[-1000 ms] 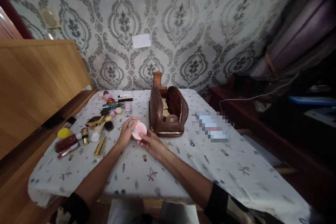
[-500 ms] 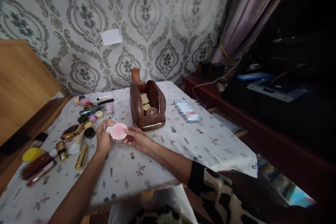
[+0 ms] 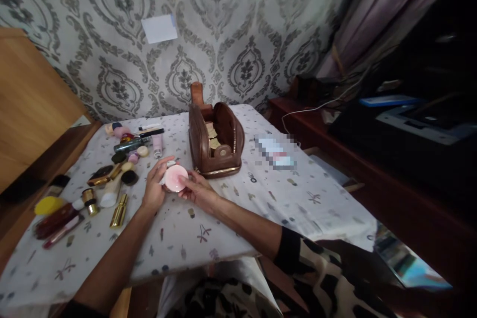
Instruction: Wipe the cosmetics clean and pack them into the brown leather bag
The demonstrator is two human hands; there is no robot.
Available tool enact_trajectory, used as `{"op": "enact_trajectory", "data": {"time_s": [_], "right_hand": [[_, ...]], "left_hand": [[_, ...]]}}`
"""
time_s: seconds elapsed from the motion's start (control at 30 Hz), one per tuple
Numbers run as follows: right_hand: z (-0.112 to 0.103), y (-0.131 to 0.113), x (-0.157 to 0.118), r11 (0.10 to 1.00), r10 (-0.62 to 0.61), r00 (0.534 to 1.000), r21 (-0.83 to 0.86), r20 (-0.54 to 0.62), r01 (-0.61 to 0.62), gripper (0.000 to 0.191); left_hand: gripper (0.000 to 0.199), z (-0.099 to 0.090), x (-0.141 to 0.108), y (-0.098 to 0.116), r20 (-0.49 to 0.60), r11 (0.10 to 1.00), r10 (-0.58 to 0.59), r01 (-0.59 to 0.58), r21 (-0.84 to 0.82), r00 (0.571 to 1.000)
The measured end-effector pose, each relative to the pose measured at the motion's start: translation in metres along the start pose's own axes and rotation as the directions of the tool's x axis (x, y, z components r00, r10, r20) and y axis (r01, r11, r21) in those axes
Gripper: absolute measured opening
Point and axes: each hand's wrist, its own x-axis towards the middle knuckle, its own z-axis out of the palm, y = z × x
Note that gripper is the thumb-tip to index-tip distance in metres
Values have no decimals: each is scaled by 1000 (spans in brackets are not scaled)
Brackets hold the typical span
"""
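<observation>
Pink disc (image 3: 175, 178) partly covered by hands (image 3: 154, 188) (image 3: 201, 193), brown bag (image 3: 203, 149), contents (image 3: 213, 138) unclear

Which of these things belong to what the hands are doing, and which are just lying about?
In use:
- pink round case, held between the left hand and right hand

Apparently just lying about:
- gold tube
- pale pink tube
- yellow round item
- open brown bag, near the hands, though its role is unclear

Bag (image 3: 216, 164) on tablecloth (image 3: 276, 191), cosmetics (image 3: 111, 192) to left; compact (image 3: 175, 178) in hands (image 3: 201, 193), before bag.
</observation>
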Motion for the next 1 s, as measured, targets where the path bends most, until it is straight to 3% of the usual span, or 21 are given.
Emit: {"op": "enact_trajectory", "data": {"time_s": [0.2,0.37,0.47,0.53,0.67,0.87,1.0], "right_hand": [[4,4,-6,951,-110,991,-299,-73,83,64],[1,3,-8,738,-307,951,-625,25,255,77],[0,3,-9,599,-368,929,-753,45,274,75],[0,3,-10,558,-374,927,-788,43,261,71],[2,6,-13,603,-351,934,-746,69,282,76],[2,9,-13,675,-306,951,-696,38,245,88],[5,8,-14,656,-329,944,-722,-10,221,76]], "left_hand": [[47,-7,-3,0,110,992,61,-73,106,992],[36,-9,-7,2,183,965,131,-167,200,974],[33,-8,-7,4,223,954,134,-187,234,965],[32,-8,-6,4,243,950,153,-210,232,958],[34,-7,-5,5,247,955,179,-229,190,952],[42,-6,-5,2,158,985,58,-82,149,986],[45,-4,-8,5,220,957,126,-177,231,967]]}}
